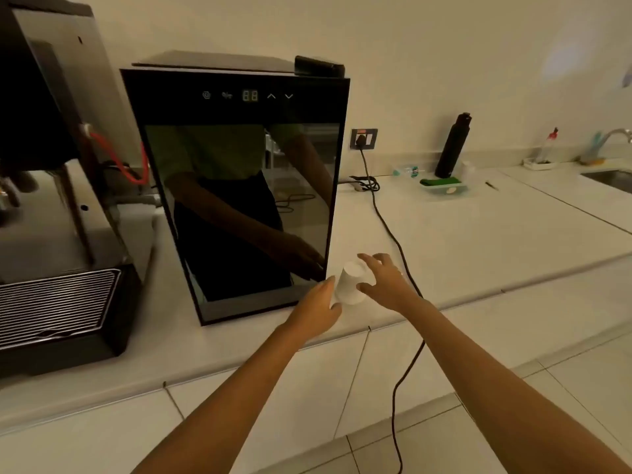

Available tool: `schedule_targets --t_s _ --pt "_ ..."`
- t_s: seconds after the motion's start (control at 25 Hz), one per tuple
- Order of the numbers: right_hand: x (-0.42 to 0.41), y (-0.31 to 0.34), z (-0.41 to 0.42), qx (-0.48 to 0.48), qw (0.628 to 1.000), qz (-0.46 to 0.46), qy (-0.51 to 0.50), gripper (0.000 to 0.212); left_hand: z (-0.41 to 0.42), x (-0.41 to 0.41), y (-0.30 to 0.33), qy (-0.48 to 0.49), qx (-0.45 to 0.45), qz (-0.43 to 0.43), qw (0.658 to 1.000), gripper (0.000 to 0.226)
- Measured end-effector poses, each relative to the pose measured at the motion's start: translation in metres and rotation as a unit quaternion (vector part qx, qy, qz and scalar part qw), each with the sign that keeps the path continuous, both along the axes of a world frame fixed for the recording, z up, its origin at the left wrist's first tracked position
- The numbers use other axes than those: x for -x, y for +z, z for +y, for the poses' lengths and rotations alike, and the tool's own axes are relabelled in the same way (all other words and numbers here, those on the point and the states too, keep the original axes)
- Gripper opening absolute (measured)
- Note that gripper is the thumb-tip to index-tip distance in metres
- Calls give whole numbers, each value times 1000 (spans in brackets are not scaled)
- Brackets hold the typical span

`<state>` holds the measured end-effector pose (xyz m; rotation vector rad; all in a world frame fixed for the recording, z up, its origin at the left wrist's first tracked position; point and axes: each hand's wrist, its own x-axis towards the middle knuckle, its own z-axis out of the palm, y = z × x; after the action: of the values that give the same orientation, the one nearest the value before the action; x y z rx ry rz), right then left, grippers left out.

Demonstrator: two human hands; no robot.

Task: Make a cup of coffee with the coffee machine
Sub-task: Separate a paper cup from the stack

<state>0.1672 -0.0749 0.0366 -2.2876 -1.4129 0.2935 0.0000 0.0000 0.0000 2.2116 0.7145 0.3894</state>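
Note:
A white paper cup [349,283], bottom up and tilted, sits between my two hands above the white counter [478,234], just right of the black mirror-door cabinet [236,186]. My left hand [319,307] touches the cup's lower left side with fingers curled on it. My right hand [384,280] has its fingers spread around the cup's right side, thumb near the rim. The coffee machine [51,165] stands at the far left, with its ribbed metal drip tray [56,302] at the front.
A black power cable [393,234] runs from a wall socket [363,138] across the counter and over its front edge. At the back right stand a dark bottle [453,147], a tray with a green cloth [441,184], and a sink with tap [612,172].

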Motion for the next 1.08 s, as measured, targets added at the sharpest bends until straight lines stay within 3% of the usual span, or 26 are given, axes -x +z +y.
schedule_targets --t_s 0.24,0.4,0.48,0.52,0.56,0.64,0.72,0.96,1.08 --pt "-18 -3 36 94 991 -12 95 68 8 -15 -19 21 24 41 999 58" --pt "-34 4 46 76 990 -2 122 53 4 -25 -26 66 49 50 995 59" --pt "-42 10 48 54 990 19 131 51 -1 -33 -24 109 124 28 986 52" --pt "-45 14 48 39 990 35 132 50 -4 -37 -23 143 207 -14 968 42" --pt "-49 19 49 21 989 61 131 48 -8 -41 -19 189 326 -79 923 29" --pt "-56 27 50 -13 981 154 120 43 -12 -51 -12 237 530 -207 787 27" --pt "-61 32 50 -23 965 232 120 38 -13 -60 -14 240 585 -275 725 28" --pt "-84 34 42 0 946 293 140 36 -18 -78 -19 280 554 -300 725 26" --pt "-92 33 42 -44 959 225 167 38 -18 -89 -17 295 557 -304 714 20"
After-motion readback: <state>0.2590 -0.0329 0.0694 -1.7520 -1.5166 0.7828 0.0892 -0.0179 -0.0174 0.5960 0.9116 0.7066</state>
